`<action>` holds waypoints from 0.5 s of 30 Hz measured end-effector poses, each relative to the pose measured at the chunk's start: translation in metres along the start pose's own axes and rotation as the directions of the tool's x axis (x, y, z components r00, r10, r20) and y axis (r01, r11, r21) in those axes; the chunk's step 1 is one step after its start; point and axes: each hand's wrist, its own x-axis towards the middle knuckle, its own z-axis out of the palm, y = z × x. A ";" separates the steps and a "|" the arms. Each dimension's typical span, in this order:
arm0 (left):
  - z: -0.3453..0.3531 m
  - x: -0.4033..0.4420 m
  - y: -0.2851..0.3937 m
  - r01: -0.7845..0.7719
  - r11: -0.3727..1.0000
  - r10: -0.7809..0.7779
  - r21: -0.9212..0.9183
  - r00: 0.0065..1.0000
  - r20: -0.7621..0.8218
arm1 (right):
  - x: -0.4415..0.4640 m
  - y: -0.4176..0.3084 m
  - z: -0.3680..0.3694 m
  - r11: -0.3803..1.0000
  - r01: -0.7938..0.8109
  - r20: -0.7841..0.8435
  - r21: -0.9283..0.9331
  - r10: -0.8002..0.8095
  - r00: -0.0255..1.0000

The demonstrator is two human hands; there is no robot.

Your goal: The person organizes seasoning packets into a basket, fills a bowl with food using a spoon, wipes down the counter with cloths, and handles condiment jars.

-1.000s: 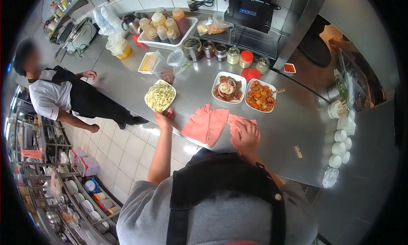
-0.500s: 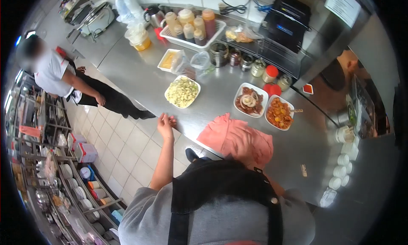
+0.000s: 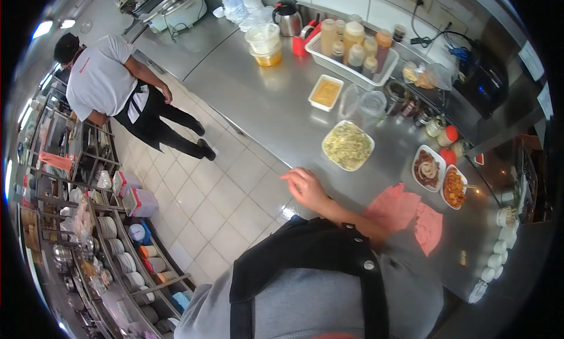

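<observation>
My right hand [image 3: 305,189] reaches across my front, over the counter's near edge. It holds nothing, and its loosely bent fingers are apart. My left hand is out of sight. Behind my right forearm lies a crumpled pink cloth [image 3: 395,208] on the steel counter [image 3: 258,110]. Just beyond the hand stands a white dish of pale chopped food [image 3: 348,145]. Farther right are a bowl of dark meat topped with onion rings [image 3: 428,167] and a bowl of orange-red food [image 3: 454,188] with a utensil handle sticking out.
At the back stand a white basket of sauce bottles [image 3: 352,57], a tub of yellow liquid [image 3: 264,45], a steel jug [image 3: 287,18] and small jars [image 3: 436,126]. A co-worker [image 3: 111,86] stands by the shelves at left. Stacked plates [image 3: 124,262] fill a lower rack.
The view has swung left, shifting the counter items rightward. My right hand has left the pink cloth and come across to the left. My left hand has gone out of view.
</observation>
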 end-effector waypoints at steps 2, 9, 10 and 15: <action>-0.018 0.004 -0.017 0.007 0.997 -0.013 0.078 0.997 0.076 | 0.013 -0.007 0.042 0.998 -0.046 0.085 0.046 0.042 0.995; -0.115 0.126 0.054 -0.314 0.947 0.308 0.066 0.947 0.089 | 0.060 0.029 0.112 1.000 0.016 0.386 0.025 -0.024 0.922; -0.130 0.151 0.085 -0.398 0.917 0.398 -0.008 0.916 0.057 | 0.069 0.036 0.119 0.998 -0.055 0.402 -0.004 0.053 0.914; -0.216 0.197 0.237 -0.526 0.746 0.585 -0.409 0.811 0.023 | 0.137 0.077 0.169 0.970 -0.243 0.357 0.024 0.219 0.908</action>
